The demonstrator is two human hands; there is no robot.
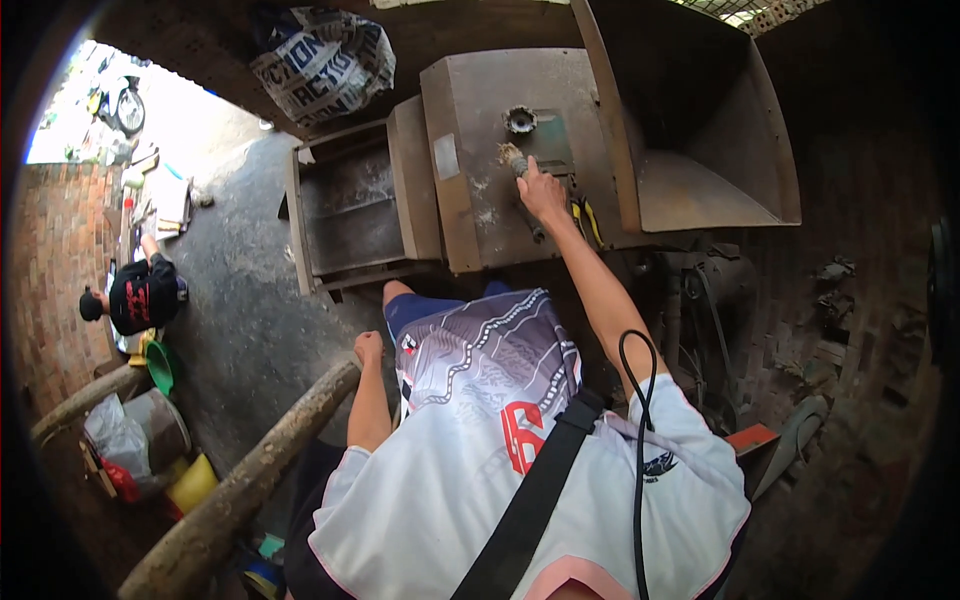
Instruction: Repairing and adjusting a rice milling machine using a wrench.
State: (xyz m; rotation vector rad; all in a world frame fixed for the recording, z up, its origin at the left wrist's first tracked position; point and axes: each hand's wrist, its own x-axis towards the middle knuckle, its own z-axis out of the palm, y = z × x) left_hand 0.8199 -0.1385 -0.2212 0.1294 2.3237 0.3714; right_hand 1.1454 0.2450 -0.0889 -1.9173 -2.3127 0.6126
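My right hand [543, 192] is over the sloping top of a brown metal machine [475, 110]. Its fingers close round a short greyish tool [519, 165] with a pale frayed tip, much like a brush; the palm hides the rest. Just beyond the tip sits a dark round toothed metal piece [520, 120], beside a greenish rectangular patch [553, 140]. Yellow-handled pliers [592, 222] lie to the right of my wrist, and a dark metal rod [533, 226] lies to its left. My left hand [369, 348] hangs low with curled fingers, near the end of a wooden pole, apparently holding nothing.
A large metal hopper [705, 185] rises at the machine's right; an open metal chute [350, 210] extends left. The rough wooden pole [250, 475] slants at my left. Another person [145, 292] is farther left, near a bucket [157, 425]. A printed sack [325, 65] is behind the chute.
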